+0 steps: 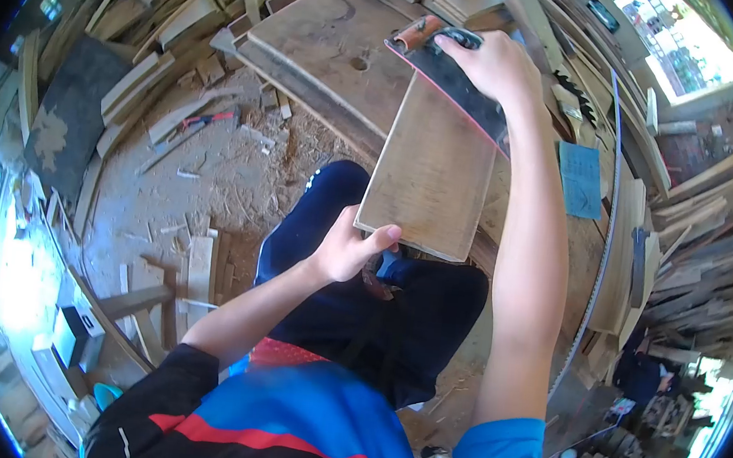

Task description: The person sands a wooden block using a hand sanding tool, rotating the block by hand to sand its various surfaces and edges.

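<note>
A flat wooden board (431,169) slants over my lap, its far end on the wooden workbench (318,37). My left hand (352,250) grips the board's near left corner, thumb on top and fingers hidden underneath. Across the far end of the board lies a long dark tool (457,87) with a reddish lower edge and a brown roll-like part at its left end. The fingers of my right hand (490,64) are wrapped round the black knob on top of this tool.
A blue-green sheet (582,180) and a toothed circular blade (577,99) lie on the right. Beyond them runs a long thin saw-like band (600,249). Wood offcuts (199,267) and shavings cover the floor at left, near a red-handled tool (208,117).
</note>
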A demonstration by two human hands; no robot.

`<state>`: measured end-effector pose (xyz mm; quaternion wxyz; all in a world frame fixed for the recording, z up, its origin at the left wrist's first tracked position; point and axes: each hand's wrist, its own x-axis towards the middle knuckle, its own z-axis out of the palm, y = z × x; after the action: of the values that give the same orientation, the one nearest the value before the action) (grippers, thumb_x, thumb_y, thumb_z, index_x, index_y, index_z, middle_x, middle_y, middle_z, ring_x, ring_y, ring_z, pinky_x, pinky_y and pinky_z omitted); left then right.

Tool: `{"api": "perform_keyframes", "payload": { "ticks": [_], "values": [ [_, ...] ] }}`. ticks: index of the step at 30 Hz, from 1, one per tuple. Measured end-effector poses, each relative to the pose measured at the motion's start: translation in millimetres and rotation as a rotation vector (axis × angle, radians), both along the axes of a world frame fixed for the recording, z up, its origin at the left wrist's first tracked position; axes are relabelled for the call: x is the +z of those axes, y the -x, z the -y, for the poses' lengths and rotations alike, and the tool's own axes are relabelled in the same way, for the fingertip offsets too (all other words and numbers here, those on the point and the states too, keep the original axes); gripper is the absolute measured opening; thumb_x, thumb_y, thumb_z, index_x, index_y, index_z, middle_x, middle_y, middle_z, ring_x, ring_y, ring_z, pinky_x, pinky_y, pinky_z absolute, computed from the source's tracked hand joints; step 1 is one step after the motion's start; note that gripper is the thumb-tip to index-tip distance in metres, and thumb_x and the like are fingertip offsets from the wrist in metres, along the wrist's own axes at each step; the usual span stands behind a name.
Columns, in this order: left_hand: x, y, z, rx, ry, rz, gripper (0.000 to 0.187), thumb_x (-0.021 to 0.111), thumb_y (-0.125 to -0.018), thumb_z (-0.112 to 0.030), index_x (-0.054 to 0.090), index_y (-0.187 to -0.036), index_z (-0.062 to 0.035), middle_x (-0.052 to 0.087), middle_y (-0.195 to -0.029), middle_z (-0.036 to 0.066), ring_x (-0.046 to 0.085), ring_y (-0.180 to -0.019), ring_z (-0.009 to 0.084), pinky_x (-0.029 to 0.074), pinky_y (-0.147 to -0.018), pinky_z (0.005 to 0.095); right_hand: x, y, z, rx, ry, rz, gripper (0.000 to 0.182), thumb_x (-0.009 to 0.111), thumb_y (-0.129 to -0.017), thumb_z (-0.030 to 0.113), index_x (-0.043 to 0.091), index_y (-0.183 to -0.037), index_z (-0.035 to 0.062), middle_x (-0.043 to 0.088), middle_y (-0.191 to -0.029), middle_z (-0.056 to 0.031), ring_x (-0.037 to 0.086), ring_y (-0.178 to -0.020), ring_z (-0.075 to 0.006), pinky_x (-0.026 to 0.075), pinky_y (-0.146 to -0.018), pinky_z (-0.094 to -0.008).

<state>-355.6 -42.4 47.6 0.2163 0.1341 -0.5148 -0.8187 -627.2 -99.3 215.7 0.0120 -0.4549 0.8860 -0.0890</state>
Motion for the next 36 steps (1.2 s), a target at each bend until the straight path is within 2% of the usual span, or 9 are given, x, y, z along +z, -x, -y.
{"api": "perform_keyframes", "payload": {
  "ticks": [2, 4, 7, 14, 17, 20, 23, 30, 36],
  "values": [
    [-6.3, -1.7, 1.7, -0.009, -0.013, 0.009, 0.045, 0.07, -0.098, -0.034, 0.064, -0.118, 0.0057, 0.07, -0.097, 0.009, 0.063, -0.085, 0.0145, 0.054, -0.077, 0.0318, -3.9, -22.3, -11.1, 0.067, 0.008, 0.03, 0.072, 0.066, -0.085, 0.07, 0.078, -0.094, -0.0006, 0.075, -0.097, -0.0248, 0.074, -0.098, -0.0401, 0.058, -0.085, -0.0483],
    [-2.7, 2.7, -0.7, 0.041, 0.03, -0.022, 0.051, 0.069, -0.096, -0.04, 0.063, -0.117, 0.0054, 0.069, -0.094, 0.01, 0.063, -0.086, 0.0159, 0.053, -0.078, 0.033, 2.1, -48.3, -27.4, 0.105, -0.018, 0.069, 0.066, 0.069, -0.083, 0.068, 0.079, -0.091, 0.0027, 0.075, -0.091, -0.0239, 0.075, -0.093, -0.0382, 0.058, -0.083, -0.0478],
    [-10.3, 4.5, -1.9, 0.064, 0.076, -0.017, 0.054, 0.069, -0.095, -0.045, 0.064, -0.114, 0.0051, 0.069, -0.092, 0.011, 0.064, -0.085, 0.0168, 0.054, -0.077, 0.0341, 3.3, -40.0, -20.7, 0.061, -0.052, 0.076, 0.067, 0.07, -0.082, 0.068, 0.079, -0.089, 0.0021, 0.076, -0.09, -0.0221, 0.076, -0.091, -0.0366, 0.058, -0.081, -0.0468],
    [-0.1, 2.0, -1.0, 0.09, 0.051, -0.04, 0.043, 0.069, -0.097, -0.037, 0.066, -0.107, 0.0047, 0.069, -0.091, 0.009, 0.064, -0.082, 0.0162, 0.053, -0.075, 0.0326, 5.2, -16.0, 15.5, -0.056, -0.012, -0.008, 0.071, 0.067, -0.084, 0.067, 0.078, -0.103, -0.0013, 0.075, -0.106, -0.0245, 0.074, -0.103, -0.0386, 0.059, -0.089, -0.0456],
    [-1.0, 2.8, -4.9, 0.1, 0.042, -0.059, 0.043, 0.068, -0.098, -0.038, 0.067, -0.105, 0.0049, 0.07, -0.092, 0.01, 0.065, -0.083, 0.017, 0.054, -0.075, 0.0326, 3.1, -29.8, -0.3, -0.001, -0.003, -0.01, 0.068, 0.067, -0.086, 0.066, 0.078, -0.096, -0.0002, 0.076, -0.1, -0.0236, 0.075, -0.099, -0.0377, 0.059, -0.087, -0.0451],
    [0.2, 5.4, -7.2, 0.112, 0.047, -0.088, 0.044, 0.067, -0.098, -0.039, 0.068, -0.105, 0.005, 0.071, -0.093, 0.011, 0.066, -0.084, 0.0182, 0.054, -0.076, 0.0336, 17.7, -52.6, -26.2, 0.049, -0.109, 0.108, 0.065, 0.067, -0.088, 0.064, 0.078, -0.086, 0.0004, 0.076, -0.086, -0.0212, 0.076, -0.085, -0.0366, 0.06, -0.079, -0.0452],
    [2.6, 8.0, -4.7, 0.163, 0.141, -0.103, 0.047, 0.067, -0.097, -0.041, 0.068, -0.104, 0.0053, 0.071, -0.092, 0.011, 0.066, -0.083, 0.0177, 0.054, -0.076, 0.0335, 17.7, -55.7, -36.4, 0.085, -0.065, 0.089, 0.065, 0.068, -0.087, 0.063, 0.077, -0.082, -0.0007, 0.076, -0.083, -0.0211, 0.076, -0.084, -0.0372, 0.06, -0.076, -0.0461],
    [7.7, 4.2, 4.5, 0.117, 0.196, -0.047, 0.049, 0.068, -0.096, -0.043, 0.068, -0.104, 0.0049, 0.071, -0.088, 0.009, 0.064, -0.081, 0.0159, 0.052, -0.075, 0.0322, 18.4, -15.7, -14.9, -0.049, -0.054, 0.107, 0.067, 0.069, -0.086, 0.065, 0.078, -0.097, -0.0014, 0.076, -0.101, -0.0245, 0.074, -0.098, -0.0373, 0.058, -0.087, -0.0454],
    [-4.0, 2.6, -0.9, 0.105, 0.14, -0.021, 0.052, 0.07, -0.094, -0.045, 0.066, -0.108, 0.005, 0.07, -0.094, 0.011, 0.064, -0.088, 0.016, 0.053, -0.078, 0.0333, 25.1, -47.9, -49.3, 0.017, -0.137, 0.088, 0.067, 0.067, -0.089, 0.064, 0.077, -0.091, -0.0023, 0.076, -0.091, -0.0235, 0.075, -0.09, -0.0403, 0.059, -0.082, -0.0476]
  ]
}}
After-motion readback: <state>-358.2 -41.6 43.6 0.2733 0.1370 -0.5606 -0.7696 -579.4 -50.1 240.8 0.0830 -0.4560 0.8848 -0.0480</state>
